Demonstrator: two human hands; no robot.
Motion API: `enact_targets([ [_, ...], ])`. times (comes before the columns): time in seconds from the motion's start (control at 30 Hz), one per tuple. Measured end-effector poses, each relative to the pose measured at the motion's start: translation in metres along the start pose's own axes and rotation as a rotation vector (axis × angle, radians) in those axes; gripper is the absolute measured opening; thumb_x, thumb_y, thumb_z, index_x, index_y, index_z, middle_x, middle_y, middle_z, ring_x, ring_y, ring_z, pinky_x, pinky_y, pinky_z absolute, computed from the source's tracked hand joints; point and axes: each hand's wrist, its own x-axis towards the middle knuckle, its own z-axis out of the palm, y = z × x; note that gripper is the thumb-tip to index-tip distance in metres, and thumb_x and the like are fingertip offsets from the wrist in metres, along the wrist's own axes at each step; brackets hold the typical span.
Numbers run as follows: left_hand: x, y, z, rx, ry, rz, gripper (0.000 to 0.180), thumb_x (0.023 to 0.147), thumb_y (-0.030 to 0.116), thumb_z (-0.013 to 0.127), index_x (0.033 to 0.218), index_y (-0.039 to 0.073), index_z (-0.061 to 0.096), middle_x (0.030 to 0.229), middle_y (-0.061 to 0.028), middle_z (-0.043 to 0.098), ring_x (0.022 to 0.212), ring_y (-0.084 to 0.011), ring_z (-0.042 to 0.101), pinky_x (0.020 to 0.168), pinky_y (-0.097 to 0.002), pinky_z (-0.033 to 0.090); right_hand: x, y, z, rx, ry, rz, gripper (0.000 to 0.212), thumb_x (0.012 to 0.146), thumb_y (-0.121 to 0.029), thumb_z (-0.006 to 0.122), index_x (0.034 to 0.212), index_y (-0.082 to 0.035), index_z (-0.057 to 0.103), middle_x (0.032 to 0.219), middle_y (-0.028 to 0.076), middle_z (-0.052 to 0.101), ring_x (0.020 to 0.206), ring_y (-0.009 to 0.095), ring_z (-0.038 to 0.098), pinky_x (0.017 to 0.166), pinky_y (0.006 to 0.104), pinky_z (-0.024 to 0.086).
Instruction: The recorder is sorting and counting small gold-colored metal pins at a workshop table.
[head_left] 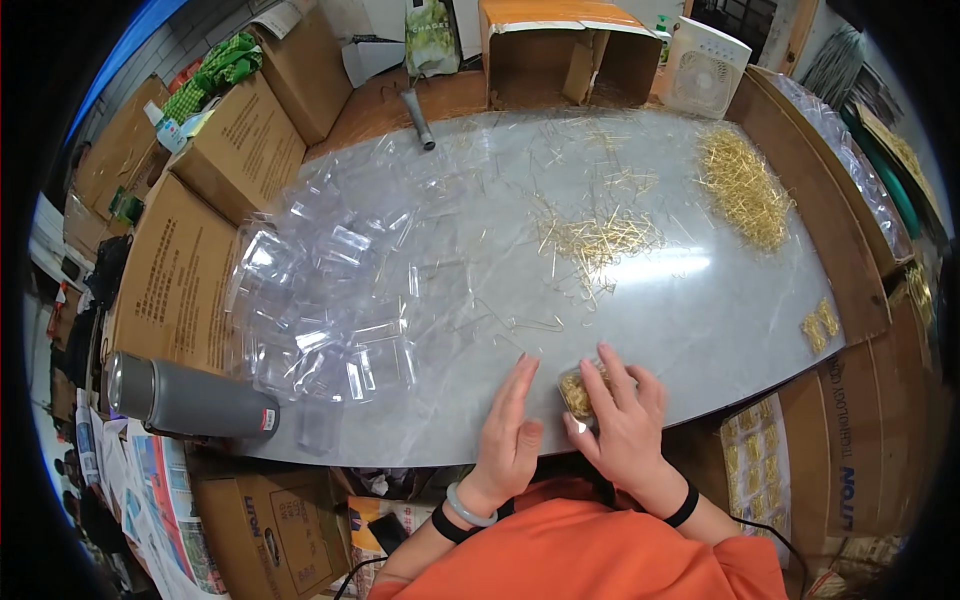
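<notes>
Clear box (576, 398) points forward; long axis unclear; right hand (630, 428) loosely grips it; left hand (507, 440) open, empty.

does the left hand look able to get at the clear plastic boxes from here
Probably yes: the left hand is open and looks empty, and nothing seems to stand between it and the nearest clear plastic boxes; the grey bottle is farther left.

Boxes (340, 245) on bench (720, 340) L; flask (205, 395) front L; wire pile (607, 240) ctr; 2nd pile (746, 190) back R, fan (705, 72) behind; filled box (575, 398) at R hand (622, 410), nr front.
</notes>
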Motion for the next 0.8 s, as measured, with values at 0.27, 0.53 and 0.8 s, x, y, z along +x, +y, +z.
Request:
enact_targets([
  [0.27, 0.007, 0.008, 0.014, 0.450, -0.131, 0.172, 0.057, 0.100, 0.017, 0.061, 0.150, -0.005, 0.045, 0.160, -0.0226, 0.039, 0.148, -0.0466, 0.035, 0.119, -0.0509, 0.036, 0.002, 0.013, -0.007, 0.314, -0.254, 0.068, 0.086, 0.083, -0.026, 0.073, 0.156, -0.001, 0.035, 0.162, 0.021, 0.035, 0.151, 0.050, 0.025, 0.122, 0.0637, 0.012],
  [0.53, 0.009, 0.008, 0.027, 0.670, -0.188, 0.273, 0.048, 0.095, 0.015, 0.067, 0.138, -0.006, 0.058, 0.151, -0.0197, 0.050, 0.144, -0.0410, 0.043, 0.117, -0.0556, 0.038, -0.009, 0.034, -0.006, 0.117, -0.287, -0.110, 0.077, 0.087, -0.023, 0.069, 0.154, 0.000, 0.039, 0.160, 0.020, 0.040, 0.152, 0.038, 0.032, 0.122, 0.0680, 0.012],
  [0.8, 0.007, 0.009, 0.025, 0.762, -0.152, 0.321, 0.044, 0.090, 0.011, 0.068, 0.130, -0.006, 0.062, 0.139, -0.0201, 0.058, 0.135, -0.0390, 0.053, 0.113, -0.0537, 0.044, 0.030, 0.044, -0.049, 0.330, -0.509, -0.192, 0.061, 0.094, -0.019, 0.065, 0.147, 0.004, 0.046, 0.156, 0.025, 0.042, 0.147, 0.042, 0.039, 0.121, 0.0590, 0.027],
])
